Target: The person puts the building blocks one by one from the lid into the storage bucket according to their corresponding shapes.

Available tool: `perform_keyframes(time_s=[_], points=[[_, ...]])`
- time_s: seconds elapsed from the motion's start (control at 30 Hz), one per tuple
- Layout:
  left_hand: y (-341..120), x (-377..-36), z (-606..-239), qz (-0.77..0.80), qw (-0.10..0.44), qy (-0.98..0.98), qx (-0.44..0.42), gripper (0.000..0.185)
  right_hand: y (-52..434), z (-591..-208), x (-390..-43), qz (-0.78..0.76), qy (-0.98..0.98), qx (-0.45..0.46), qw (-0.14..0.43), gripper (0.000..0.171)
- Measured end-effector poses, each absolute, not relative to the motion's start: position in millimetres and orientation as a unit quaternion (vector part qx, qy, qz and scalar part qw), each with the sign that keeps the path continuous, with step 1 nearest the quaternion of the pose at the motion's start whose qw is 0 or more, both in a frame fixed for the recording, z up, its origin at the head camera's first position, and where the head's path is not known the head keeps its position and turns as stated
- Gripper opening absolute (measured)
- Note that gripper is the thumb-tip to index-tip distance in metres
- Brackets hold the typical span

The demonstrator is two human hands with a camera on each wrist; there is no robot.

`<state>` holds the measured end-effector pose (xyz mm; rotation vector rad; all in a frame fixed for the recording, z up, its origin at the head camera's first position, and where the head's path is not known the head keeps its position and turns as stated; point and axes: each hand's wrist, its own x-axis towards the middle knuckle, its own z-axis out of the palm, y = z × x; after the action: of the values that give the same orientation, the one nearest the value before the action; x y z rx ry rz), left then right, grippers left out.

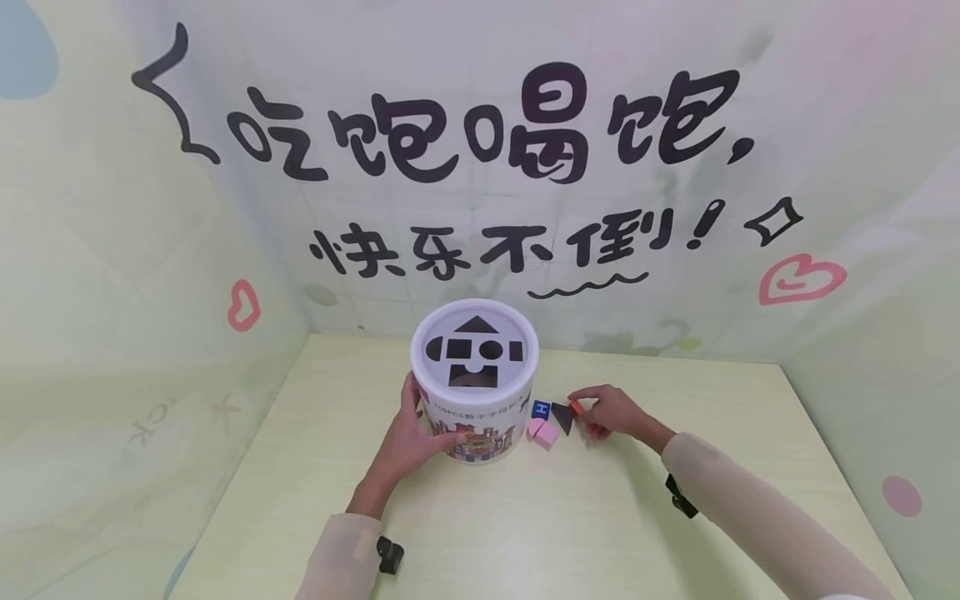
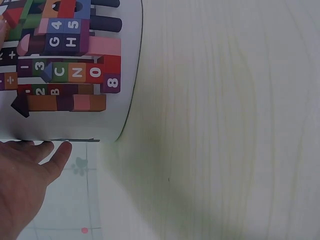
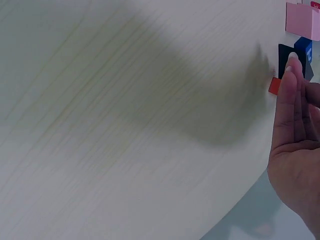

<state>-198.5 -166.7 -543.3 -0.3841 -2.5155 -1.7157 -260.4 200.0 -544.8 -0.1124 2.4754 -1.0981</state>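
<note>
A white cylindrical block bucket (image 1: pixel 480 429) stands upright on the table, its lid (image 1: pixel 512 321) pierced with shaped holes. My left hand (image 1: pixel 411 443) holds the bucket's left side, thumb across the printed front. In the left wrist view, that hand (image 2: pixel 27 180) lies against the bucket (image 2: pixel 75 125). Right of the bucket, my right hand (image 1: pixel 611 410) pinches a small red block (image 1: pixel 577 408) at table level. Next to it are a black triangular block (image 1: pixel 562 418), a blue block (image 1: pixel 541 409) marked H, and pink blocks (image 1: pixel 546 435). Fingers of the right hand (image 3: pixel 295 130) partly cover the black block (image 3: pixel 284 60) in the right wrist view.
The pale wooden table (image 1: pixel 480 533) ends at a printed cloth backdrop (image 1: pixel 645 317), which rises close behind the bucket and along both sides. Dark devices (image 1: pixel 389 555) are worn at the wrists over light sleeves.
</note>
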Motion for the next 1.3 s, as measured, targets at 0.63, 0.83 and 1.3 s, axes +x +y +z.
perform_keyframes(time_s=[0.63,0.83,1.3], points=[[-167,-198,-543,-0.560,0.036,-0.818,-0.129,0.125,198,-539,-259,-0.373,0.906,-0.081,0.184,0.034],[-167,-198,-543,-0.560,0.036,-0.818,-0.130,0.125,195,-531,-265,-0.382,0.903,-0.077,0.182,0.037],[-160,-180,-502,-0.555,0.015,-0.822,-0.125,0.122,193,-502,-278,-0.405,0.898,-0.068,0.160,0.046]])
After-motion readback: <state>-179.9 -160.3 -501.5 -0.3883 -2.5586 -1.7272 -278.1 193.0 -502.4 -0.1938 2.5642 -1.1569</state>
